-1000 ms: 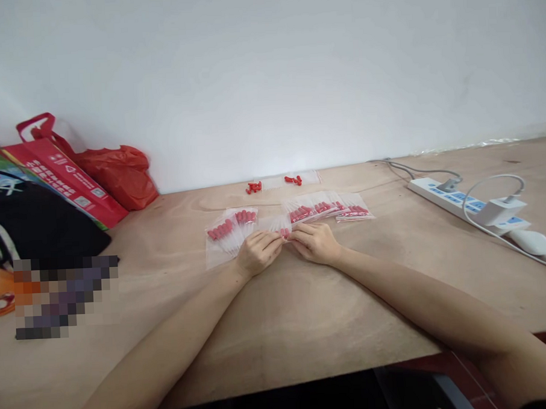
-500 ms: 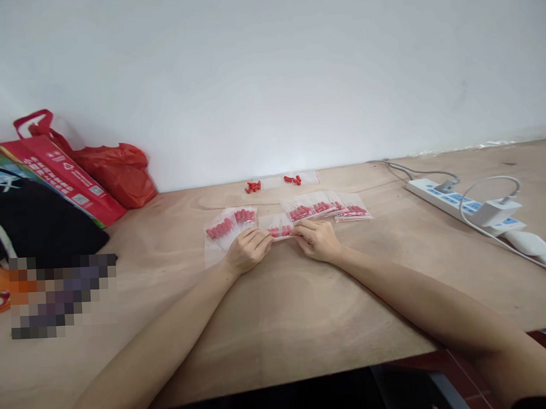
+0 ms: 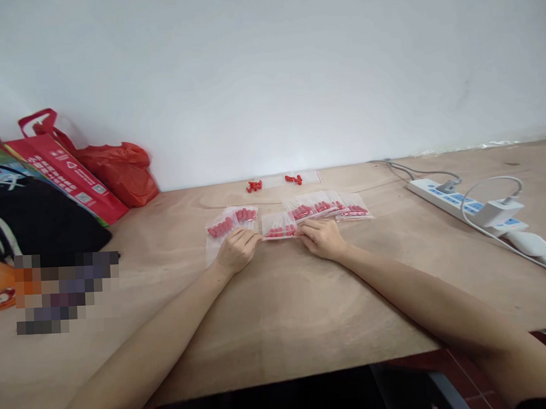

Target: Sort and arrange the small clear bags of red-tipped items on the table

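Between my hands a small clear plastic bag point(image 3: 278, 220) lies with several red-tipped sticks inside it. My left hand point(image 3: 237, 250) pinches the near left corner of this bag. At the near right corner my right hand point(image 3: 322, 237) grips the same edge, fingers closed. Just beyond my left hand are overlapping bags of red-tipped sticks point(image 3: 231, 221). A fanned row of similar filled bags point(image 3: 318, 206) spreads beyond my right hand.
Loose red pieces point(image 3: 255, 186) and a flat clear bag point(image 3: 310, 177) lie near the wall. On the right is a white power strip point(image 3: 463, 202) with plugs and cables. Red bags point(image 3: 117, 169) and a black bag point(image 3: 42, 220) stand at the left.
My left hand has slid left along the bag's near edge to its corner, so more of the red tips show. My right hand has barely moved.
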A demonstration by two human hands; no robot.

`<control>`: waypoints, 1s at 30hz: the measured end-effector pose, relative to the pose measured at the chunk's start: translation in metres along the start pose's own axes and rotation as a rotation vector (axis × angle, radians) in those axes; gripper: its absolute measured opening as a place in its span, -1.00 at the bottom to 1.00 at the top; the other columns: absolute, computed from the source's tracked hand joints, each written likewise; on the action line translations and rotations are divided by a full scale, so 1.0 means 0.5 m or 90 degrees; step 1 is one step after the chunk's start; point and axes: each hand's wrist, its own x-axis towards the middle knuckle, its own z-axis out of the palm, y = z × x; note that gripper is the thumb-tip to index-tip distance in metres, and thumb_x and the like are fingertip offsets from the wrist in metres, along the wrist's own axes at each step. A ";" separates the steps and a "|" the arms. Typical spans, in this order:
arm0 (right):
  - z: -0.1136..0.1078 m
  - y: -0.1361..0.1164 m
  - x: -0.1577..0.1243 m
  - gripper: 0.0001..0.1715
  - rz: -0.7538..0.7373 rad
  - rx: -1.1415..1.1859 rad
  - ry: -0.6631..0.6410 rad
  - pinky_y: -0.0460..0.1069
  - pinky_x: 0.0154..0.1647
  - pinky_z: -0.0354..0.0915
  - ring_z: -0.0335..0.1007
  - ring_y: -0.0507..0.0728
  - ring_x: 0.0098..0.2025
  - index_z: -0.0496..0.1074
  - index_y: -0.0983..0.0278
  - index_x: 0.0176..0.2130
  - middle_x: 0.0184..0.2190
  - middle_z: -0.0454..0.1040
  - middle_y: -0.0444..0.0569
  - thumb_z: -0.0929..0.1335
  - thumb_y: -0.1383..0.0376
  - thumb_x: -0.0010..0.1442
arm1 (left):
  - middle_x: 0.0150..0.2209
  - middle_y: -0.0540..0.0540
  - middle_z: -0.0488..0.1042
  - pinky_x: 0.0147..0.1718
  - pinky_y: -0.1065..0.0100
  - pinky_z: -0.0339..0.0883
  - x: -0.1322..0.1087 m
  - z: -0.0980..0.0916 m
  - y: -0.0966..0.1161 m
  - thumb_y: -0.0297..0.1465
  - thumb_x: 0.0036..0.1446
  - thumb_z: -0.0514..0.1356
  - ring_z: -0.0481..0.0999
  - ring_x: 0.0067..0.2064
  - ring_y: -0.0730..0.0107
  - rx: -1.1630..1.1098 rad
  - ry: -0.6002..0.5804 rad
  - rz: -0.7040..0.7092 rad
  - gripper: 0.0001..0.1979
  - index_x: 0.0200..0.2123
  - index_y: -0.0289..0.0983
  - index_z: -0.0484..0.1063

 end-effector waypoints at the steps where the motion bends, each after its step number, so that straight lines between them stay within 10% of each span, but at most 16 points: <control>1: 0.002 -0.001 0.001 -0.80 0.003 -0.007 0.005 -0.13 -0.43 0.09 0.28 -0.03 -0.44 0.37 0.27 -0.45 -0.46 0.42 -0.12 0.19 0.35 0.10 | -0.44 -0.09 0.43 -0.36 0.35 0.32 0.004 0.000 0.006 -0.47 0.05 0.04 0.42 -0.37 0.38 -0.009 -0.011 -0.020 -0.89 -0.42 -0.34 0.35; 6: 0.007 -0.010 0.007 -0.78 -0.032 -0.018 0.008 -0.13 -0.43 0.09 0.27 -0.04 -0.42 0.38 0.27 -0.43 -0.44 0.42 -0.11 0.19 0.33 0.13 | -0.09 -0.19 0.34 -0.13 0.32 0.29 0.027 0.009 0.050 -0.32 0.07 0.04 0.35 -0.08 0.29 -0.077 -0.112 -0.104 -0.65 -0.07 -0.35 0.23; 17: -0.046 0.033 -0.035 -0.76 -0.094 -0.047 -0.035 -0.12 -0.48 0.04 0.22 -0.01 -0.38 0.40 0.26 -0.36 -0.41 0.38 -0.07 0.18 0.33 0.14 | -0.20 -0.16 0.42 -0.26 0.35 0.30 0.084 0.087 0.015 -0.56 0.06 -0.03 0.41 -0.16 0.29 -0.013 -0.369 -0.225 -0.73 -0.16 -0.32 0.31; 22: -0.065 0.048 -0.058 -0.76 -0.072 -0.040 -0.069 -0.12 -0.50 0.01 0.20 -0.03 -0.43 0.39 0.25 -0.34 -0.38 0.37 -0.07 0.17 0.31 0.14 | -0.14 -0.11 0.39 -0.06 0.27 0.17 0.095 0.080 -0.008 -0.44 0.10 -0.05 0.32 -0.06 0.29 -0.024 -0.312 -0.254 -0.75 -0.18 -0.27 0.34; 27: -0.068 0.049 -0.060 -0.76 -0.038 -0.006 -0.098 -0.14 -0.51 0.01 0.22 -0.04 -0.41 0.39 0.26 -0.32 -0.34 0.36 -0.06 0.17 0.31 0.14 | -0.07 -0.26 0.29 -0.06 0.07 0.11 0.028 0.023 -0.099 -0.22 0.07 -0.07 0.22 0.01 0.04 0.047 -0.237 -0.702 -0.64 -0.21 -0.31 0.35; 30: -0.060 0.042 -0.054 -0.77 -0.044 0.008 -0.111 -0.14 -0.52 0.01 0.23 -0.05 -0.42 0.38 0.25 -0.31 -0.34 0.36 -0.07 0.17 0.30 0.14 | -0.05 -0.44 0.23 -0.14 0.03 0.17 -0.036 -0.002 -0.161 0.00 -0.26 0.17 0.21 0.00 -0.13 -0.063 -0.268 -0.937 -0.22 -0.04 -0.42 0.18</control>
